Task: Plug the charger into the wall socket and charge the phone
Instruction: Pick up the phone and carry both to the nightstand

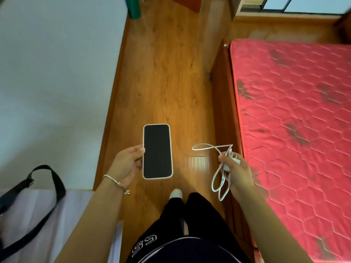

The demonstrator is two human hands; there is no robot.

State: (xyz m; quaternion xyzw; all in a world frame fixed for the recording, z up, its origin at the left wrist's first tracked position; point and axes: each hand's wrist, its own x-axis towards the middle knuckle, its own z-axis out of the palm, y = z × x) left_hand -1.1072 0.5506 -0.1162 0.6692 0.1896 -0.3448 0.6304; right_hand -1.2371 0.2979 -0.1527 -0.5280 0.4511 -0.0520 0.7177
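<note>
My left hand (126, 164) grips a phone (157, 151) by its left edge; the phone has a dark screen and a pale case and is held flat, screen up, over the wooden floor. My right hand (236, 170) is closed around a white charger (236, 160) with its white cable (218, 184) bunched in loops; one loop sticks out to the left and others hang below the fist. No wall socket shows in this view.
A white wall (57, 82) runs along the left. A bed with a red quilted mattress (296, 130) and wooden frame fills the right. A white bag with dark straps (34, 209) sits lower left. A green object (133, 7) stands far ahead on the floor (167, 73).
</note>
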